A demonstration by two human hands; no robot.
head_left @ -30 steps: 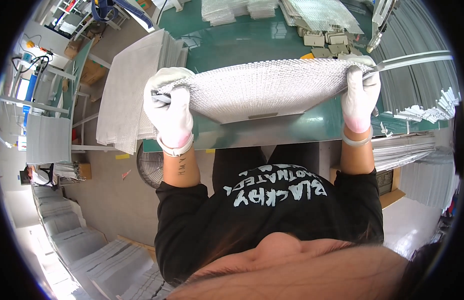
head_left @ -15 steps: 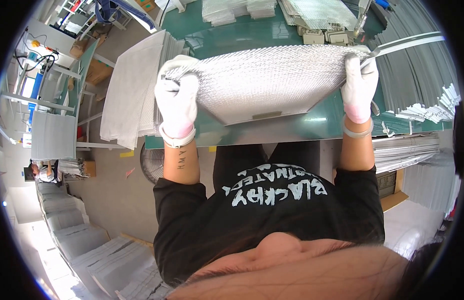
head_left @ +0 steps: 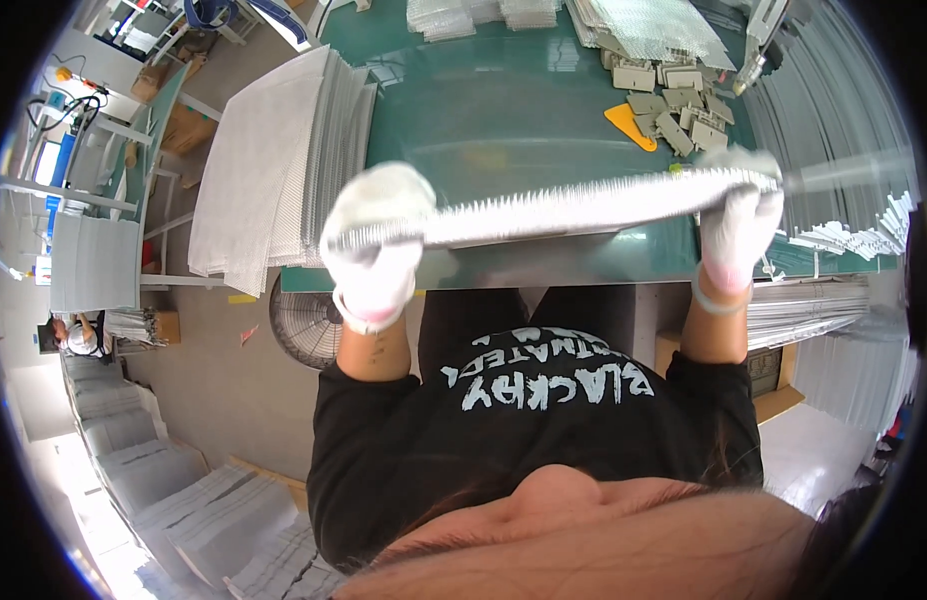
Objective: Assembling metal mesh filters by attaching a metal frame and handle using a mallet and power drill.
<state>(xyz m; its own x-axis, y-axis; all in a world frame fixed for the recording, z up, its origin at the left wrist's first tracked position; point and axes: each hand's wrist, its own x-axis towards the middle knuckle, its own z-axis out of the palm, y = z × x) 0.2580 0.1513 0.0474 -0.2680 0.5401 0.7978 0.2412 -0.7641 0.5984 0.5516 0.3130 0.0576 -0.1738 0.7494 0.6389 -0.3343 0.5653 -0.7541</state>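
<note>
A silvery metal mesh sheet (head_left: 574, 208) stretches between my two gloved hands, seen almost edge-on above the front of the green table (head_left: 464, 110). My left hand (head_left: 379, 240) is closed round its left end, thumb on the near side. At the opposite end my right hand (head_left: 739, 220) grips the sheet's corner. A pale thin strip (head_left: 849, 172), smeared by motion, sticks out to the right from beside my right hand; whether the fingers hold it too is unclear. Both white gloves are slightly blurred.
Mesh sheets stand stacked (head_left: 259, 160) at the table's left. Grey flat pieces (head_left: 684, 115) and an orange triangular piece (head_left: 632, 127) lie beyond my right hand. A metal-tipped tool (head_left: 762, 45) hangs at far right, beside long grey strips (head_left: 834, 110). A floor fan (head_left: 304, 320) stands below left.
The mesh sheet has turned from showing its broad face to nearly edge-on. Both hands have come nearer to me and slightly right, uncovering the grey pieces and the orange piece.
</note>
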